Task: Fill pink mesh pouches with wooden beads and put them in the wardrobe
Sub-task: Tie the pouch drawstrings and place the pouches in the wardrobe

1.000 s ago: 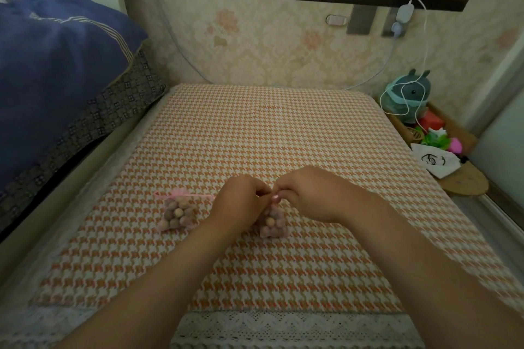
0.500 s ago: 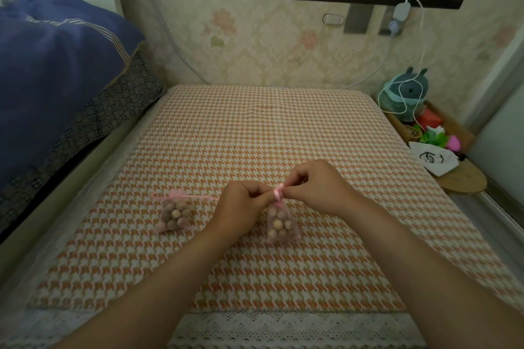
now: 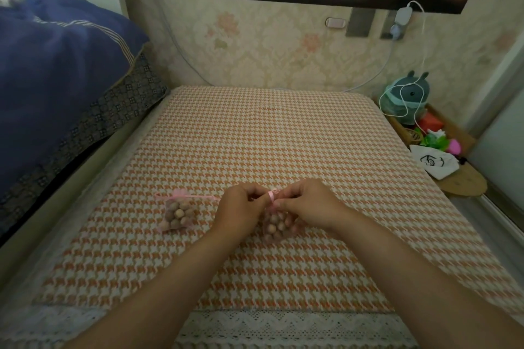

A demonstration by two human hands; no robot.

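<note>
At lower centre, the left hand (image 3: pixel 241 208) and right hand (image 3: pixel 309 207) pinch the pink ribbon (image 3: pixel 271 198) of a bead-filled mesh pouch (image 3: pixel 276 225); a second filled pouch (image 3: pixel 178 214) lies left.

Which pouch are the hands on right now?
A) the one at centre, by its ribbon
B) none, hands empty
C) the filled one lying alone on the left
A: the left hand and right hand both pinch the pink ribbon at the neck of the centre pouch; the left pouch lies apart, untouched.
</note>
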